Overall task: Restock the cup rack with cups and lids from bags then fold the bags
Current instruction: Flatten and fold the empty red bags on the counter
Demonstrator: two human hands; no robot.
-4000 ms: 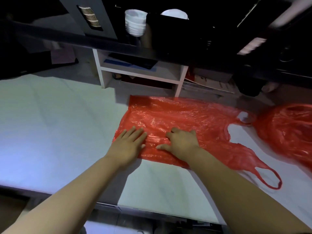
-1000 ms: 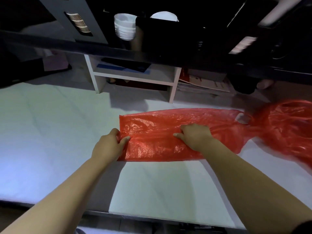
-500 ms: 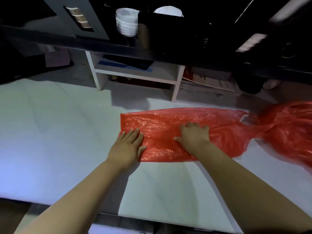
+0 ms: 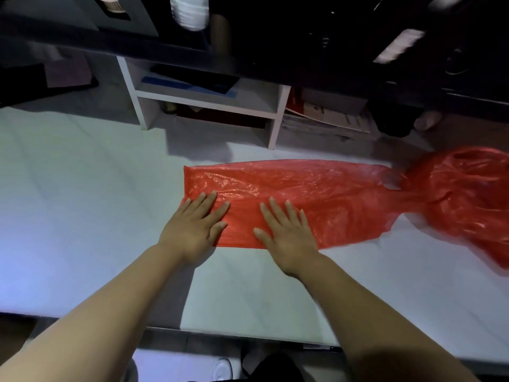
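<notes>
Head view: both hands lie flat on a red bag (image 4: 316, 194) on the white tabletop (image 4: 82, 202). The left hand (image 4: 197, 230) has its fingers straight and spread and presses the bag's left end, with the heel of the palm off the near edge on bare tabletop. The right hand (image 4: 286, 235) is flat too, fingers straight, pressing the near edge just right of the left one. The two hands are apart, and neither grips anything.

The bag lies mid-tabletop as a long narrow strip running left to right. We judge that one lengthwise fold is in and is being smoothed, with the shorter folds still to do. Its bunched right end touches a second red bag (image 4: 468, 194), which sits crumpled and puffed at the right and is not folded. At the far top a stack of white cups (image 4: 188, 12) sits in a dark rack. It is too dark to tell how full the rack is, and we see no lids. We judge that restocking is probably over and that folding is roughly a quarter done.

The strip's far edge is near the white shelf unit (image 4: 209, 100) but apart from it. The near tabletop edge (image 4: 248, 330) is well apart from the hands. White tabletop shows to the left and on the near side, so there is room there. The right side is crowded, so we would bring the right end over leftward. The second bag touches that end and may drag with it.
</notes>
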